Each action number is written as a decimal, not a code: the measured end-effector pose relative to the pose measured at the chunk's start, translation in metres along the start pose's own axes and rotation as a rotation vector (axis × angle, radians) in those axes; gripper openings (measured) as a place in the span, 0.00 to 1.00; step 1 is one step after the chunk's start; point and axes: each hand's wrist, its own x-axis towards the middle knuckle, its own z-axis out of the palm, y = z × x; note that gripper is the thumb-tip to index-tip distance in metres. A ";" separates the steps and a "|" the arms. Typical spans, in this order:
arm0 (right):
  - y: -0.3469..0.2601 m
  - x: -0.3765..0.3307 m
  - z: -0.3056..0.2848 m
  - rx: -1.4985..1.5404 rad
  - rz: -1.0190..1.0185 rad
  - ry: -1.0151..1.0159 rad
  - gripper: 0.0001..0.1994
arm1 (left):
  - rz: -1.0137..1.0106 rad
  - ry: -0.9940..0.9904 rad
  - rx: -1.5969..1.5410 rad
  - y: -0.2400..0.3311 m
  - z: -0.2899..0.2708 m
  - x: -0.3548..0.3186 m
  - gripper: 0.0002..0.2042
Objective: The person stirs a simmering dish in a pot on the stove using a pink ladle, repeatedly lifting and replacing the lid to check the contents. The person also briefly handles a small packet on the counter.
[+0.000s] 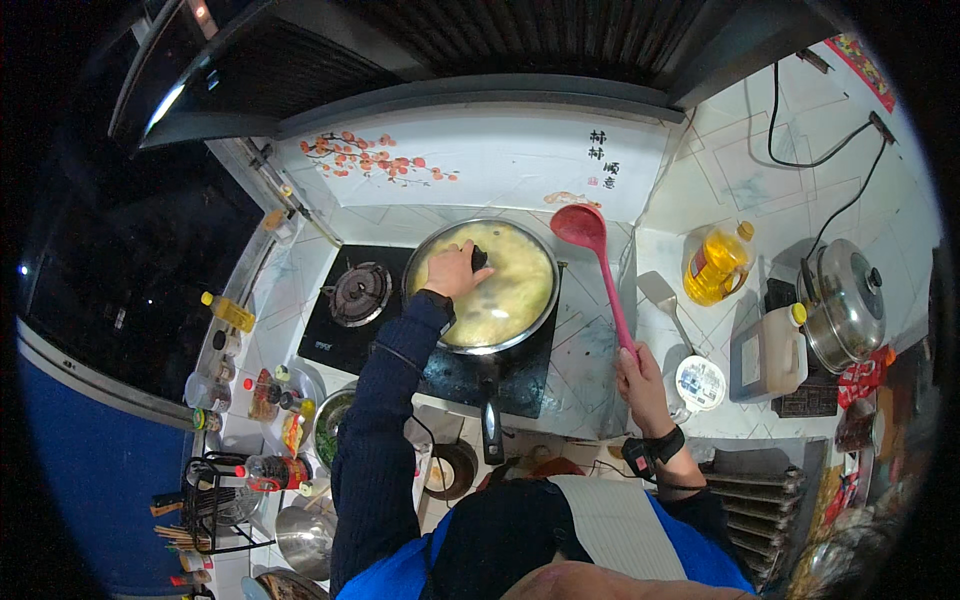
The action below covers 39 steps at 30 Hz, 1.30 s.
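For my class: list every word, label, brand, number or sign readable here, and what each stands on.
I won't copy out wording; lettering stands here:
White wall panel: clear black characters, with a small red seal.
Black hob: pale mark, too small to read.
Round white lid: dark print, too blurred.
Large oil bottle: reddish label, too small.
Dark bottle on the left: red label, too small.
Red ladle: no lettering visible.

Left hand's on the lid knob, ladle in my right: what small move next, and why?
Probably lift the glass lid with your left hand: it grips the black knob, the lid covers the pan, and your right hand holds the red ladle off to the side.
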 end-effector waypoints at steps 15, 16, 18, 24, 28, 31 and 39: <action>0.032 -0.007 -0.014 -0.187 -0.090 0.217 0.08 | -0.003 -0.103 -0.163 -0.026 -0.042 0.020 0.28; 0.032 -0.009 -0.009 -0.166 -0.061 0.240 0.08 | -0.025 -0.104 -0.180 -0.032 -0.047 0.023 0.28; 0.031 -0.012 0.001 -0.121 -0.038 0.253 0.08 | -0.070 -0.083 -0.252 -0.048 -0.055 0.026 0.29; 0.031 -0.012 0.020 -0.209 -0.035 0.248 0.08 | -0.112 0.140 -0.601 -0.095 -0.054 0.031 0.29; 0.024 0.000 0.029 -0.713 -0.299 0.275 0.12 | -0.358 -0.064 -1.058 -0.112 -0.051 0.029 0.25; 0.012 0.018 0.039 -1.020 -0.433 0.243 0.17 | -0.377 -0.039 -1.365 -0.115 -0.048 0.025 0.24; -0.004 0.089 0.070 -1.556 -0.367 0.109 0.23 | -0.345 0.077 -1.618 -0.138 -0.029 0.017 0.22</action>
